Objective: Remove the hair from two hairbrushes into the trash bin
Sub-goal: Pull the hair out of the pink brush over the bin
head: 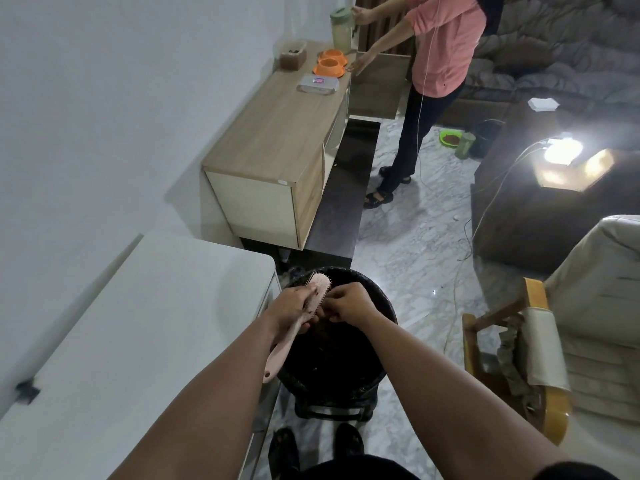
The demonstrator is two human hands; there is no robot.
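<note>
Hair is being picked off a pink brush over the bin.

The trash bin (pixel 332 362) is kept directly under the work so strands drop in. The hairbrush (pixel 304 306), clamped mid-body by the left hand (pixel 294 308), runs handle near-left to head far-right, bristles twd the right hand (pixel 348 303), whose fingertips are pinched together at the bristles; small tufts should be pulled w/ the brush held steady.

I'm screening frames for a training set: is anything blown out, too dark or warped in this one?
Head view: the lamp at right is blown out with flare; the trash bin interior is near-black, hiding detail; wide-angle bending tilts the wall and cabinet; the pink hairbrush and hands stay readable.
</note>
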